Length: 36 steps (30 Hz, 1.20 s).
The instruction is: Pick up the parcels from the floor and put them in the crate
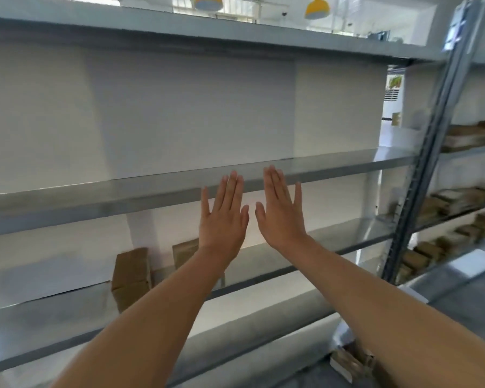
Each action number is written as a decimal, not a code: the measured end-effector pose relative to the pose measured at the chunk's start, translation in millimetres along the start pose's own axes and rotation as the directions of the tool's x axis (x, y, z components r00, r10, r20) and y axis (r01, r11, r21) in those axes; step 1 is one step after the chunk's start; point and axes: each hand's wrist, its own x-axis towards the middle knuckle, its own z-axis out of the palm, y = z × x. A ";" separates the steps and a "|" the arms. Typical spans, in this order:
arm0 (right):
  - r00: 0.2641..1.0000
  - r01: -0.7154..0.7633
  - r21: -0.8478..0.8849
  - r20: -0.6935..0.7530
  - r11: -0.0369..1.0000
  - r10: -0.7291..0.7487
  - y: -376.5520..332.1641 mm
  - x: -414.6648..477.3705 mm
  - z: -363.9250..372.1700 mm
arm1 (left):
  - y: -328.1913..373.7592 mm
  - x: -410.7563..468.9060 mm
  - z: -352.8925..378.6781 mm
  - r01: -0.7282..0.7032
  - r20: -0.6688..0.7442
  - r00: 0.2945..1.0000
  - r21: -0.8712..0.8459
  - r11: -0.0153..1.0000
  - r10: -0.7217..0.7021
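Observation:
My left hand (224, 217) and my right hand (280, 211) are stretched out in front of me, flat, backs toward the camera, fingers extended, thumbs nearly touching. Neither holds anything. Both are raised before a grey metal shelf rack (95, 200). A brown cardboard parcel (131, 275) stands on a lower shelf, below and left of my left hand; a second brown parcel (185, 254) is partly hidden behind my left forearm. A parcel (347, 362) lies low on the floor at the bottom right, partly hidden by my right forearm. No crate is in view.
The neighbouring rack on the right holds several brown parcels (459, 197) on its shelves. A slanted metal upright (431, 152) separates the two racks. A white flat item (473, 261) lies on the floor at the right. Yellow lamps (317, 8) hang overhead.

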 end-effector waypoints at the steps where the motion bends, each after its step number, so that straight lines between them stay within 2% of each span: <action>1: 0.999 -0.038 -0.020 -0.002 0.999 0.038 21.3 -4.7 -5.6 | 20.7 2.9 3.7 -0.034 0.001 0.999 -0.020 0.999 0.034; 6: 0.984 -0.177 -0.100 -0.005 0.979 0.178 111.0 -31.3 -27.7 | 107.7 20.8 20.8 -0.183 -0.032 0.983 -0.110 0.977 0.181; 11: 0.944 -0.325 -0.181 0.000 0.928 0.330 183.1 -67.2 -44.2 | 191.6 32.8 44.9 -0.275 -0.045 0.961 -0.223 0.935 0.272; 18: 0.831 -0.524 -0.306 0.020 0.795 0.556 271.1 -96.6 -64.5 | 284.4 38.2 71.7 -0.431 -0.045 0.888 -0.434 0.791 0.458; 26: 0.705 -0.653 -0.412 -0.024 0.636 0.708 331.6 -84.1 -69.8 | 344.7 64.3 123.0 -0.502 -0.096 0.825 -0.579 0.642 0.558; 36: 0.558 -0.763 -0.445 -0.085 0.469 0.826 375.4 -79.1 -43.6 | 396.6 86.1 190.1 -0.523 -0.061 0.733 -0.688 0.504 0.677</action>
